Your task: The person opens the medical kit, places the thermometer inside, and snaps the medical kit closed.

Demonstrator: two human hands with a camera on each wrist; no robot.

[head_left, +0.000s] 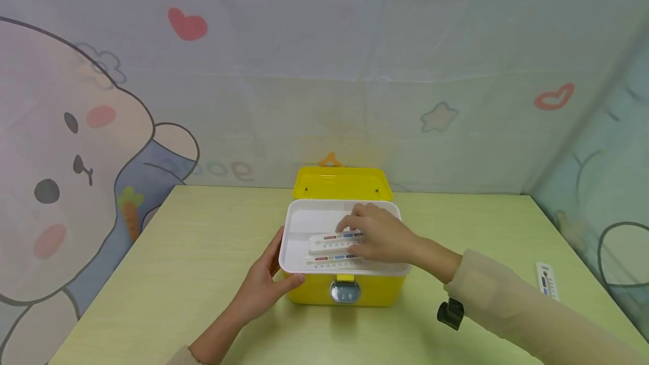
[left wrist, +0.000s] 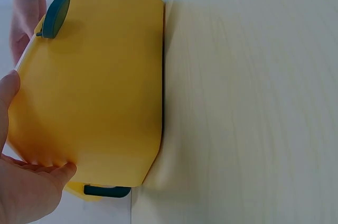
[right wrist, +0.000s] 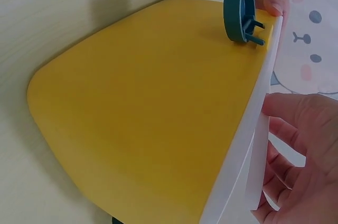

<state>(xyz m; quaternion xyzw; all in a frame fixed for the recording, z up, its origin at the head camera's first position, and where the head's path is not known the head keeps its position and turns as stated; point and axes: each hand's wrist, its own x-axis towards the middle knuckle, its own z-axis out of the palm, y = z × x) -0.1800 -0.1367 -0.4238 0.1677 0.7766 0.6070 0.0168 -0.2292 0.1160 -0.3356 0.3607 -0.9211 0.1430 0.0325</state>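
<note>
A yellow storage box (head_left: 304, 294) with a white inner tray (head_left: 306, 218) stands on the table, its lid (head_left: 345, 182) raised at the back. My left hand (head_left: 258, 292) holds the box's left front corner, thumb at the front below the rim and fingers along the side. Over the tray, my right hand (head_left: 382, 232) grips a flat white thermometer (head_left: 324, 243) with coloured marks and a scale; its edge (right wrist: 259, 160) shows between thumb and fingers in the right wrist view. A second thermometer (head_left: 329, 262) lies nearer the tray's front wall, partly covered by the hand.
Another white thermometer (head_left: 547, 280) lies near the table's right edge. A round latch (head_left: 346, 292) sticks out from the box's front, and a dark handle (left wrist: 107, 190) shows at its side. A printed cloth (head_left: 324, 72) hangs behind the pale table (head_left: 203, 241).
</note>
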